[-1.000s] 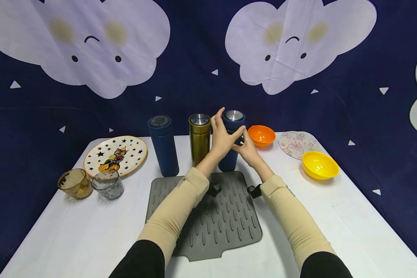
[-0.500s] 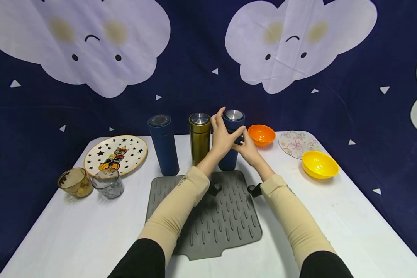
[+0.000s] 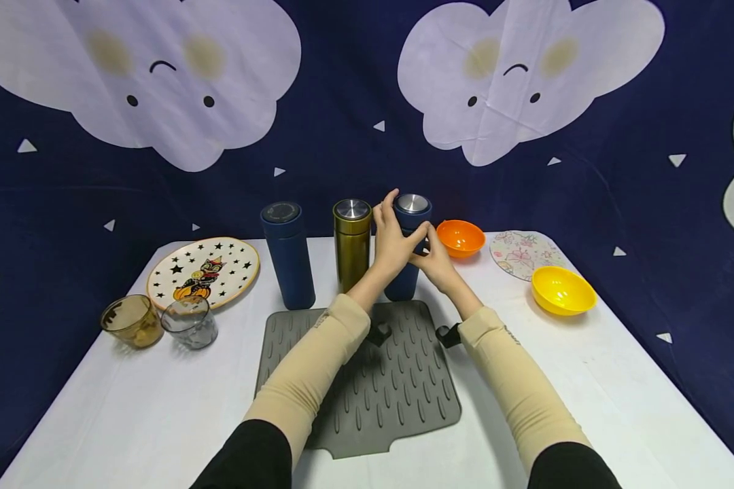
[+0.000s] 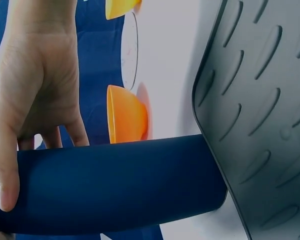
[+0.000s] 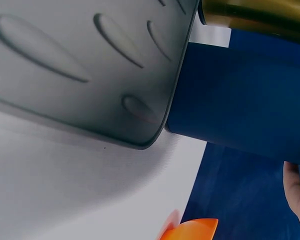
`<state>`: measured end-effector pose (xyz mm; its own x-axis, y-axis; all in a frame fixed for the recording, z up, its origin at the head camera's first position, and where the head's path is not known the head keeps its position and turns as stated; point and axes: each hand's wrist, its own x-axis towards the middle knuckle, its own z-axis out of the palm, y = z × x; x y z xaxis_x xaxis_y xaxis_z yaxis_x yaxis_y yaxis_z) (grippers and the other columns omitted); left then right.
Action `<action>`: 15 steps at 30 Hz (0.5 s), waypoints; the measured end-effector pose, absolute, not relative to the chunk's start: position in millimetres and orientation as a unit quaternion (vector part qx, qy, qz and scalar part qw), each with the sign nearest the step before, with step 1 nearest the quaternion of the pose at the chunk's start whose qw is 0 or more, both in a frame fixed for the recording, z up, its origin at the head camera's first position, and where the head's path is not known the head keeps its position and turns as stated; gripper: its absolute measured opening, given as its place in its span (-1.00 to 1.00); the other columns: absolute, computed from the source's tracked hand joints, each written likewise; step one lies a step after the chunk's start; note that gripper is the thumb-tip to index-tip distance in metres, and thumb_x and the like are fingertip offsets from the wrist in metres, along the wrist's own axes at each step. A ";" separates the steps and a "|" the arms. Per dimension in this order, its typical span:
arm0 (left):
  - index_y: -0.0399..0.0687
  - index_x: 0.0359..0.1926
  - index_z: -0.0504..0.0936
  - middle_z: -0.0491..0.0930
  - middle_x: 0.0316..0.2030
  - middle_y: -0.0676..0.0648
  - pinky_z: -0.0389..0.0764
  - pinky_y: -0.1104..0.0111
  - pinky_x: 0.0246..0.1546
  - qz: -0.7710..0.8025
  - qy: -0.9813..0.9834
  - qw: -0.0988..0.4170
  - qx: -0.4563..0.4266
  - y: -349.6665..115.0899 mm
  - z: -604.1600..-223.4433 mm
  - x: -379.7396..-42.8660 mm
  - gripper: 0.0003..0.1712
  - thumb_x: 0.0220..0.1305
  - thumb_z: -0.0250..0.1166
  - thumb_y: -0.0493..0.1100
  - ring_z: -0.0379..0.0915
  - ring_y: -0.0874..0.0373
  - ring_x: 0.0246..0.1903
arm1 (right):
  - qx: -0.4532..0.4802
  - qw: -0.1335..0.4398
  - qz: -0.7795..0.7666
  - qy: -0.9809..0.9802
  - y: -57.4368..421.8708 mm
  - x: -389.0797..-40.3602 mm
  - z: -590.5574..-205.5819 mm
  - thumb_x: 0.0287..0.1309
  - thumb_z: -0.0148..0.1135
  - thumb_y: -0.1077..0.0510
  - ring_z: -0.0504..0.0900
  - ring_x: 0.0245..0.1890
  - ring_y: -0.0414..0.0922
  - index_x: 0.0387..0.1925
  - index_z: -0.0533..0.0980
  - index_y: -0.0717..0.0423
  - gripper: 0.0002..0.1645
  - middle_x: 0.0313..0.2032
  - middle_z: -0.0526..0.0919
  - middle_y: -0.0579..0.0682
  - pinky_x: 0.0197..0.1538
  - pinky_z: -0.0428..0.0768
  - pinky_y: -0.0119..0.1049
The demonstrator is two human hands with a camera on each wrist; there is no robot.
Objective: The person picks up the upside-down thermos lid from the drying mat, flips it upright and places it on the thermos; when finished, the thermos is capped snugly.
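At the back of the table stands a dark blue insulated bottle with a silver-topped lid, upright behind the ridged mat. My left hand grips its upper body from the left; in the left wrist view the thumb lies across the front while the other fingers go behind. My right hand holds the same bottle from the right, thumb and forefinger close to the left thumb. The right wrist view catches only part of these fingers at the bottle's side. A gold bottle stands just left.
Another blue bottle stands further left. The grey ridged mat lies in front. At left are a patterned plate, an amber glass and a grey glass. An orange bowl, floral disc and yellow bowl are at right.
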<state>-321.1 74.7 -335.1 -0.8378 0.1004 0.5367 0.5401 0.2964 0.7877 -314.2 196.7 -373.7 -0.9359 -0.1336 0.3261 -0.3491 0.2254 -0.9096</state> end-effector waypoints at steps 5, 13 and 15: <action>0.11 0.38 -0.07 0.15 0.25 -0.24 0.39 0.08 0.08 -0.566 -0.776 0.181 -0.209 73.3 -334.6 -320.6 -0.13 0.10 0.18 -0.11 0.29 -0.11 0.13 | 0.153 0.086 0.608 -0.774 195.3 -313.6 -372.3 0.11 0.18 0.35 0.22 0.23 0.20 0.41 -0.07 0.04 -0.07 0.34 0.10 0.15 0.17 0.30 0.12; 0.05 0.37 -0.02 0.09 0.19 -0.21 0.43 0.17 0.04 -0.551 -0.785 0.195 -0.206 74.9 -334.9 -321.7 -0.09 0.11 0.32 -0.06 0.32 -0.10 0.04 | 0.151 0.073 0.610 -0.775 188.0 -294.0 -350.8 0.10 0.14 0.40 0.14 0.27 0.28 0.37 -0.04 0.24 -0.14 0.34 0.06 0.26 0.21 0.24 0.15; 0.06 0.37 -0.02 0.13 0.22 -0.22 0.43 0.14 0.05 -0.555 -0.781 0.192 -0.211 74.7 -334.5 -322.2 -0.13 0.12 0.26 -0.13 0.31 -0.11 0.09 | 0.152 0.071 0.609 -0.775 187.9 -292.3 -349.3 0.10 0.14 0.39 0.19 0.23 0.26 0.39 -0.08 0.20 -0.10 0.33 0.08 0.26 0.18 0.29 0.13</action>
<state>-322.2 74.7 -334.5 -0.8372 0.1159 0.5344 0.5428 0.2949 0.7864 -292.3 187.9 -349.3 -0.9433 -0.1493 0.2965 -0.3234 0.2122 -0.9222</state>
